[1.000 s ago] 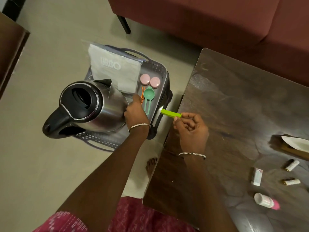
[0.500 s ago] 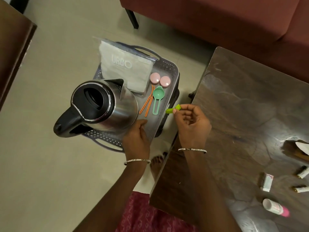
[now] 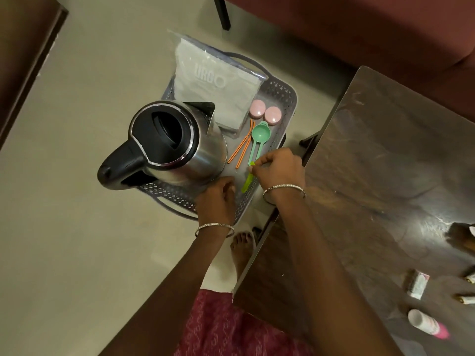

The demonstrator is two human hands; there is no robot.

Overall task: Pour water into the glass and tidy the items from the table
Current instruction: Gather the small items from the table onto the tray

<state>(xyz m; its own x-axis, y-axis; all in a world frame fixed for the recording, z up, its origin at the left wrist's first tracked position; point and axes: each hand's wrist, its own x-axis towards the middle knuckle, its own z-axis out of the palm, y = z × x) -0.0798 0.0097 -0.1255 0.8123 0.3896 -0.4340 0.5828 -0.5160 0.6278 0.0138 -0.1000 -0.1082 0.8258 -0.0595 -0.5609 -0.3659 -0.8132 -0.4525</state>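
A grey perforated basket (image 3: 280, 98) stands on the floor left of the dark table (image 3: 385, 155). In it are a steel kettle (image 3: 169, 145) with a black lid, a white packet (image 3: 218, 83), two pink round lids (image 3: 266, 111), orange tongs (image 3: 240, 147) and a green spoon (image 3: 258, 140). My right hand (image 3: 276, 168) is over the basket's near right corner, pinching a lime-green stick (image 3: 247, 182) that points down into the basket. My left hand (image 3: 217, 199) rests on the basket's near edge beside the kettle's base, fingers curled, holding nothing that I can see.
Small items lie at the table's right edge: a white box (image 3: 417, 283), two small tubes (image 3: 466, 289) and a white-and-pink bottle (image 3: 426, 326). A maroon sofa (image 3: 359, 29) stands behind. A dark wooden piece (image 3: 23, 55) is at the far left. A bare foot (image 3: 241, 250) is by the table.
My right hand carried the lime-green stick from the table edge leftward over the basket. My left hand slid from the kettle's side down to the basket's near edge.
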